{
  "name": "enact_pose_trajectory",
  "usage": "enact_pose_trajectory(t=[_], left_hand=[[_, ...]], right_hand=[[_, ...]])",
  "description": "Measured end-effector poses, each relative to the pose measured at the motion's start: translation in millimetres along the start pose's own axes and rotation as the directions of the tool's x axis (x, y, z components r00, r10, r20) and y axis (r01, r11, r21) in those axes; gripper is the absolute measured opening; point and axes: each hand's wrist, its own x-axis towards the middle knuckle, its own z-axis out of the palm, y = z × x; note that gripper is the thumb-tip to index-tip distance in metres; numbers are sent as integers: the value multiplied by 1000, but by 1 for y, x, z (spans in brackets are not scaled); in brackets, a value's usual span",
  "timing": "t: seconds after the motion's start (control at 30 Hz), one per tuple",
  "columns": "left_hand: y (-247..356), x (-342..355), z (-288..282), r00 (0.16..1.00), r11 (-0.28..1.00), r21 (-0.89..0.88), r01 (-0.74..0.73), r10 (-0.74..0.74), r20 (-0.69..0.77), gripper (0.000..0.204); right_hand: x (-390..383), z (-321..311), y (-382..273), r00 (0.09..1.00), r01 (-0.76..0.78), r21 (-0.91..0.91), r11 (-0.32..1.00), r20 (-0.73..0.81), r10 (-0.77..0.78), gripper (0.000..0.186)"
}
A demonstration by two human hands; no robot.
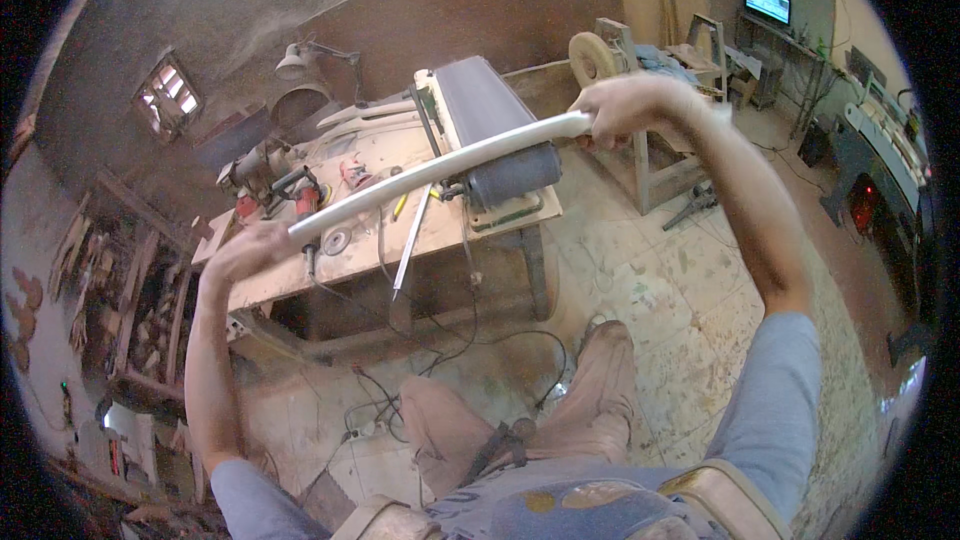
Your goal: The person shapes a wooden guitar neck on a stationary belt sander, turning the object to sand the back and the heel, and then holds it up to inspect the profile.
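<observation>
A long, pale, slightly curved wooden strip [430, 172] spans the space in front of me. My left hand [258, 248] is closed round its left end, over the near left part of the workbench [270, 285]. Higher up, at the far right end, my right hand [632, 108] grips the strip, a little blurred. The strip passes over a belt sander [475, 100] with a wide grey belt and a dark roller [513, 176]. Whether it touches the belt, I cannot tell.
Power tools [305, 190], a desk lamp [292, 62] and curved wooden pieces [375, 118] crowd the bench. Cables [455, 345] trail across the dusty floor. To the right stand a wooden frame with a round wheel [597, 55] and a lit screen [767, 2]. Shelves [110, 290] hold wood scraps.
</observation>
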Motion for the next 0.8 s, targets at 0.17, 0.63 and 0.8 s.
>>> enact_pose_trajectory(t=[0.17,0.63,0.8], left_hand=[[74,-27,86,995,972,-235,14,9,97,41],[219,13,286,877,221,-962,-163,479,-39,51],[208,8,198,814,626,-523,-578,482,-323,45]], right_hand=[[-67,-68,-62,940,-308,-559,770,-306,153,42],[-64,177,-73,759,650,731,209,-612,-222,61],[-81,150,-44,807,482,692,538,-589,34,42]])
